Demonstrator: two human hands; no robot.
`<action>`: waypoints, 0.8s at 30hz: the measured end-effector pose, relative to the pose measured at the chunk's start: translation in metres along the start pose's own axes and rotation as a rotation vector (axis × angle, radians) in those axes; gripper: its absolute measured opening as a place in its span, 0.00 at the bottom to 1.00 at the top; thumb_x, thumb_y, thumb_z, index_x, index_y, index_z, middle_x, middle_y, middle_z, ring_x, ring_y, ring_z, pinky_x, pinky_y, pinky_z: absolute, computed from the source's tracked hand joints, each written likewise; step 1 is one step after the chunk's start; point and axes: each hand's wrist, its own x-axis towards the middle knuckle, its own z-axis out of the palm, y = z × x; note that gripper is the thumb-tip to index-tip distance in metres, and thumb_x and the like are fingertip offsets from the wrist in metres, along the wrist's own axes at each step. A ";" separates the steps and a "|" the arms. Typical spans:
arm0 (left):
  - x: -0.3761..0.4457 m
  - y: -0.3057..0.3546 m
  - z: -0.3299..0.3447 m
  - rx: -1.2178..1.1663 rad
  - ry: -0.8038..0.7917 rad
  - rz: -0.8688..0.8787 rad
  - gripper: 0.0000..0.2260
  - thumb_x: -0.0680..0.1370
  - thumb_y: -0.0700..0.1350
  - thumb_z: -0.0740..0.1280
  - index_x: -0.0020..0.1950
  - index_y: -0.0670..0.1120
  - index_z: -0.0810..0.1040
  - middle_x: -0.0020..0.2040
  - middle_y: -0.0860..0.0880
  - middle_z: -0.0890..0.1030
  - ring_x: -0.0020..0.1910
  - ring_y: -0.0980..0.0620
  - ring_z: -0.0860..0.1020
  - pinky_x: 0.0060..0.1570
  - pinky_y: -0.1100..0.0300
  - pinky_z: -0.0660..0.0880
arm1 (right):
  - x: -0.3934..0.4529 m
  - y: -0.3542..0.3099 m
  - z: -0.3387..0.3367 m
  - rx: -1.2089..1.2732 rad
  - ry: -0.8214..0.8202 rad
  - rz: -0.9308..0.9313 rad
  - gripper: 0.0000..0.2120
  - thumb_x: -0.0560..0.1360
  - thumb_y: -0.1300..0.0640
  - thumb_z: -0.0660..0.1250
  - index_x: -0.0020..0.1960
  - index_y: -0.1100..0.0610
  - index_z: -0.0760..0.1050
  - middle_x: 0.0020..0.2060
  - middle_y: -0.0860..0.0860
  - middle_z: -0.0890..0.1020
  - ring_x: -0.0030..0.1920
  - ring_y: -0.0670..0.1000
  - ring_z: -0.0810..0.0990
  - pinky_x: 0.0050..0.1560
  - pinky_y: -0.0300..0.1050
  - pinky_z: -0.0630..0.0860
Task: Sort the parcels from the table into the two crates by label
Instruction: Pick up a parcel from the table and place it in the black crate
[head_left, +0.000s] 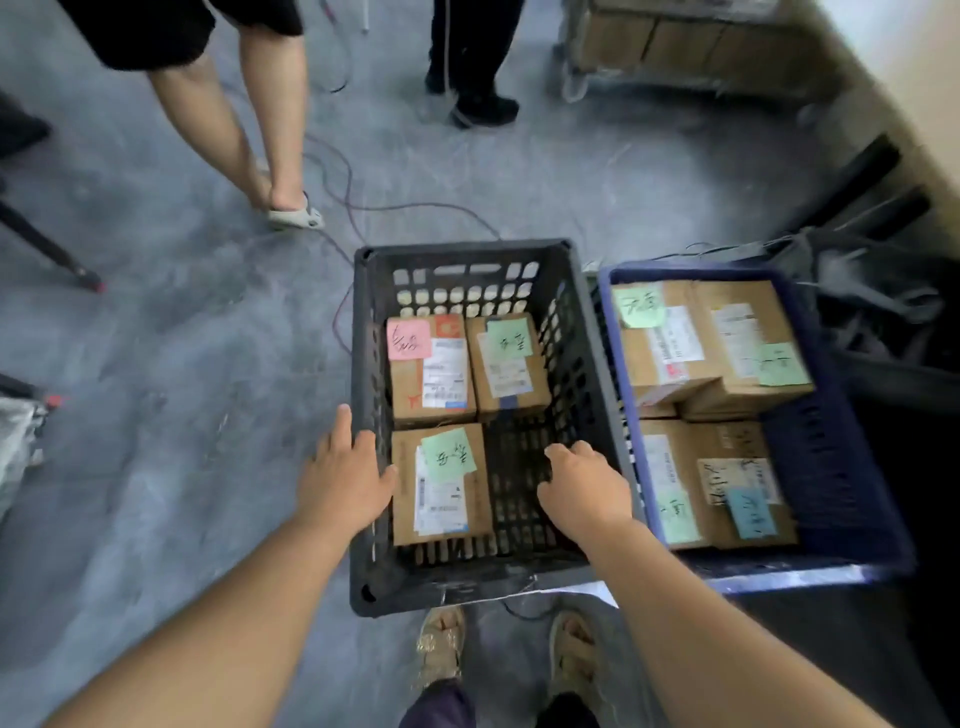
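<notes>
Left hand (347, 480) spread on the black crate's (363, 415) left rim; right hand (584, 486) loosely curled, empty, inside; blue crate (831, 467) right.

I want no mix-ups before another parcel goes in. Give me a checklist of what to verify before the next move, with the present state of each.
1. Both hands free: ok. The left hand rests on the black crate wall; the right hand hangs inside it, holding nothing.
2. Space in the black crate: ok, near right corner is bare.
3. Space in the blue crate: cannot tell, boxes cover most of it.
4. Labels match in the black crate: not ok, one pink note among green ones.
5. Writing on notes readable: cannot tell, blurred.
6. Table with remaining parcels: cannot tell, out of view.
</notes>
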 end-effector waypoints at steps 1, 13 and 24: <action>-0.006 0.009 -0.009 0.001 0.040 0.045 0.24 0.80 0.55 0.59 0.72 0.47 0.62 0.79 0.46 0.45 0.74 0.43 0.58 0.66 0.49 0.64 | -0.013 0.007 -0.008 0.017 0.019 0.017 0.20 0.81 0.55 0.58 0.72 0.54 0.65 0.66 0.55 0.70 0.64 0.57 0.71 0.54 0.50 0.74; -0.104 0.139 -0.031 -0.054 0.094 0.594 0.24 0.81 0.57 0.54 0.76 0.50 0.60 0.76 0.51 0.62 0.74 0.51 0.60 0.72 0.56 0.59 | -0.174 0.100 -0.069 0.148 0.357 0.348 0.16 0.79 0.54 0.58 0.66 0.54 0.69 0.64 0.53 0.72 0.63 0.56 0.72 0.52 0.46 0.70; -0.242 0.279 -0.023 -0.012 0.169 0.912 0.26 0.80 0.56 0.59 0.75 0.48 0.61 0.71 0.48 0.69 0.69 0.48 0.67 0.65 0.54 0.65 | -0.344 0.218 -0.046 0.222 0.651 0.568 0.18 0.80 0.48 0.60 0.67 0.53 0.71 0.63 0.52 0.74 0.63 0.55 0.73 0.55 0.48 0.74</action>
